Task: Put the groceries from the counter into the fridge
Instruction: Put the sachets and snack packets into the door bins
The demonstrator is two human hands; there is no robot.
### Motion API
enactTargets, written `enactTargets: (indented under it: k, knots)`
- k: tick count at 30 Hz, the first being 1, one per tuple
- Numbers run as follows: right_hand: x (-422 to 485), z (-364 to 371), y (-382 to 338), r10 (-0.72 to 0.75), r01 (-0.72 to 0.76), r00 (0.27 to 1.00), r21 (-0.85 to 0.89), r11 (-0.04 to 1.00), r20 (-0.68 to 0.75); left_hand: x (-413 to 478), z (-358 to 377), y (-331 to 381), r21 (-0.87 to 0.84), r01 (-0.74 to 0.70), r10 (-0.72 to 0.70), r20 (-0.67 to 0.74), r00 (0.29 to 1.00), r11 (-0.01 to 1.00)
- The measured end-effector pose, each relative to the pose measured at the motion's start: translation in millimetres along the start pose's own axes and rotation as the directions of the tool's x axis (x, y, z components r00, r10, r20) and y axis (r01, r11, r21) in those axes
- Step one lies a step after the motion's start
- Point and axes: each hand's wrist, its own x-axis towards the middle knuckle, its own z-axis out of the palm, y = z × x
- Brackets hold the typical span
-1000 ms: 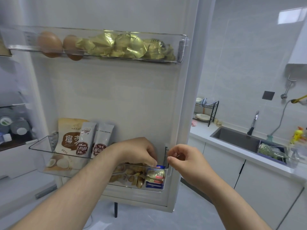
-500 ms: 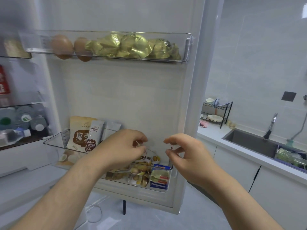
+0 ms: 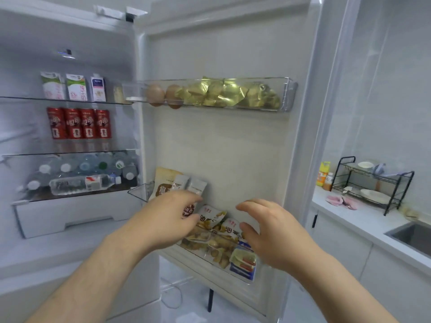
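The fridge door stands open in front of me. Its lower clear door bin (image 3: 140, 191) holds a tan snack bag (image 3: 163, 183), two grey sachets (image 3: 197, 185), yellow snack packets (image 3: 211, 216) and a blue-and-yellow box (image 3: 243, 262). My left hand (image 3: 168, 220) hovers just in front of the sachets, fingers loosely bent, holding nothing. Beside the packets, my right hand (image 3: 268, 231) is spread and empty, just above the box. The upper door bin (image 3: 288, 94) carries two brown eggs (image 3: 155, 94) and gold foil packets (image 3: 224, 94).
Inside the fridge, cartons (image 3: 72, 87) stand on the top shelf, red cans (image 3: 79, 123) on the one below, then water bottles (image 3: 81, 173). To the right run a white counter (image 3: 363, 220), a black dish rack (image 3: 370, 185), pink cloth (image 3: 342, 201) and a sink (image 3: 415, 234).
Both hands have lifted out of the lower door bin and opened, letting go of the packets. The view has tilted up and left, so the fridge shelves now show.
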Motion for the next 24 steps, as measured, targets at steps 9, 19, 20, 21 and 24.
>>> enactTargets:
  k: [9,19,20,21,24]
  knots:
    - [-4.4,-13.8,12.2,-0.127,0.125,0.992,0.074,0.989,0.022,-37.9,-9.8,30.8,0.009,0.148,-0.148,-0.060,0.987,0.989]
    - [-15.7,-20.6,12.3,-0.239,0.236,0.971,0.154,0.959,0.000,-73.1,-14.1,60.0,0.060,0.221,-0.216,-0.072,0.974,0.973]
    - [-16.5,-20.8,11.6,-0.252,0.249,0.968,0.164,0.954,-0.007,-76.7,-13.1,62.7,0.062,0.225,-0.221,-0.063,0.973,0.972]
    - [-16.8,-21.1,10.7,-0.263,0.261,0.965,0.175,0.949,-0.014,-80.1,-12.4,64.8,0.063,0.229,-0.226,-0.056,0.973,0.971]
    - [-16.7,-19.7,8.1,-0.302,0.300,0.953,0.183,0.936,-0.021,-90.2,-14.1,67.8,0.078,0.261,-0.256,-0.066,0.964,0.962]
